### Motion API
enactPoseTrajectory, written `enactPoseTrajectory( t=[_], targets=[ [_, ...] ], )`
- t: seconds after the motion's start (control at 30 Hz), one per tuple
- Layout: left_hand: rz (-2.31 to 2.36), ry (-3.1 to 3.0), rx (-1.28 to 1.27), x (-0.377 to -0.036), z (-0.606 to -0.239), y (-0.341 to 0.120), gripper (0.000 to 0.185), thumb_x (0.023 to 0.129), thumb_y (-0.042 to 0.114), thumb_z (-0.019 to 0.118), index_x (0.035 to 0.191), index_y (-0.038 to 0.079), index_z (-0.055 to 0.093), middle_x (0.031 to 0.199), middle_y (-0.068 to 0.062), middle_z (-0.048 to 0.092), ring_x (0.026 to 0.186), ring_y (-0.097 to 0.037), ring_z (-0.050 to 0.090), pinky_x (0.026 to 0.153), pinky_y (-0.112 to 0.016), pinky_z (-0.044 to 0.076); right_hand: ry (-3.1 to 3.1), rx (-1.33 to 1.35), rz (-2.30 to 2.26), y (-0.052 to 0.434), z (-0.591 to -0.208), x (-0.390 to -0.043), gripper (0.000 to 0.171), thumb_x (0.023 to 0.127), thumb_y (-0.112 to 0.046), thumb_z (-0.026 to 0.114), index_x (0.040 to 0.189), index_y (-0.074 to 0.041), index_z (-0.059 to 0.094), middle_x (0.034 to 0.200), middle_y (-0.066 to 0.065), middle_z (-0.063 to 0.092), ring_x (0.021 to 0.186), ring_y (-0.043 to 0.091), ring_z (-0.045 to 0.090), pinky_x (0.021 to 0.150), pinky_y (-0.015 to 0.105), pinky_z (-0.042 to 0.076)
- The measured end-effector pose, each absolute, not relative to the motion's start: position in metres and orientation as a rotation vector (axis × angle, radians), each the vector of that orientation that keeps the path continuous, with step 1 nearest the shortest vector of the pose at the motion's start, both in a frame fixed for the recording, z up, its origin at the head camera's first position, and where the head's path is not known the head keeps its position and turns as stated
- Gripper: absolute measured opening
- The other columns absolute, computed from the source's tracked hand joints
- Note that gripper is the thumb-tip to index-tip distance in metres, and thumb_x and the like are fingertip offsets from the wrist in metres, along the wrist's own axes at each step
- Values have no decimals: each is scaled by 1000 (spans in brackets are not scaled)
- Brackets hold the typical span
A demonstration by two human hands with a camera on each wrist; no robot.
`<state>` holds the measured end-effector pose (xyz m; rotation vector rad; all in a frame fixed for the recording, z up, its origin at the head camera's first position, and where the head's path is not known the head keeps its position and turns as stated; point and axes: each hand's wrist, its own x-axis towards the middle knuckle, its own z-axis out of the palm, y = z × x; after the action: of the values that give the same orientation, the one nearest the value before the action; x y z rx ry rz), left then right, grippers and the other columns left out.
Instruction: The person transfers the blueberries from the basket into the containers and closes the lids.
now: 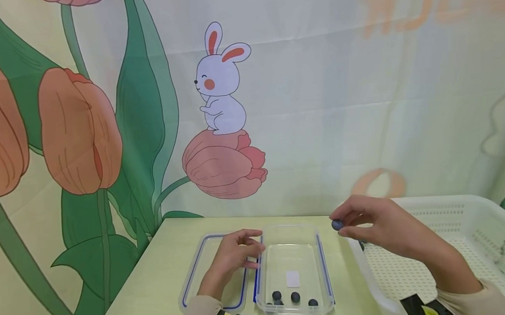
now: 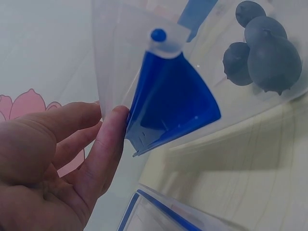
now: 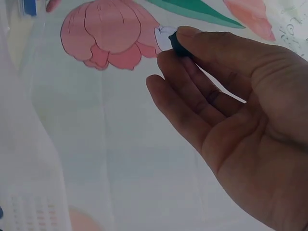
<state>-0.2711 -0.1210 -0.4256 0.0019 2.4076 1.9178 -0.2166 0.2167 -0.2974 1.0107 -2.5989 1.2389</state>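
A clear plastic container (image 1: 322, 263) stands on the pale green table with several dark blueberries (image 1: 295, 296) at its near end. My left hand (image 1: 253, 250) lies over the blue-rimmed lid (image 1: 198, 269) beside it, its relaxed fingers (image 2: 108, 139) touching the container's left wall by the blue latch (image 2: 168, 96). My right hand (image 1: 339, 226) hovers just right of the container's far corner and pinches one blueberry (image 1: 337, 225) between thumb and forefinger. In the right wrist view that berry (image 3: 177, 47) shows dark at the fingertips. More blueberries (image 2: 269, 48) show through the container wall.
A white perforated basket (image 1: 460, 203) fills the right side of the table, under my right forearm. A printed backdrop with a rabbit (image 1: 220, 83) and tulips hangs behind the table's far edge. Bare tabletop (image 1: 156, 276) lies left of the lid.
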Motion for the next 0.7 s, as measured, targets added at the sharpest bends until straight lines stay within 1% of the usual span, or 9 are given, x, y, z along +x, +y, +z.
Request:
enactPoseTrajectory(
  t=[0.3,0.47,0.7],
  targets=[
    [1915,2397,10,-271,-425,-122,43,93,9,82,135,7,71,105,-13,66,84,-22,72,65,-35,66,-2489,1182,1276,192,-317,-215,24,92,-8,83,113,-14,73,107,-5,73,91,12,73,86,30,63],
    [1907,2411,21,-271,-426,-123,43,94,10,82,135,7,71,106,-12,66,85,-22,71,65,-35,66,-2485,1213,1239,179,-324,-211,24,91,-8,84,112,-13,73,105,-6,73,90,10,73,84,29,63],
    [1903,2401,16,-271,-426,-122,42,94,10,81,135,7,71,107,-13,66,86,-23,72,66,-35,66,-2587,1231,1274,159,-337,-207,21,93,-7,82,110,-13,72,102,-10,72,90,7,71,83,29,62]
  ],
)
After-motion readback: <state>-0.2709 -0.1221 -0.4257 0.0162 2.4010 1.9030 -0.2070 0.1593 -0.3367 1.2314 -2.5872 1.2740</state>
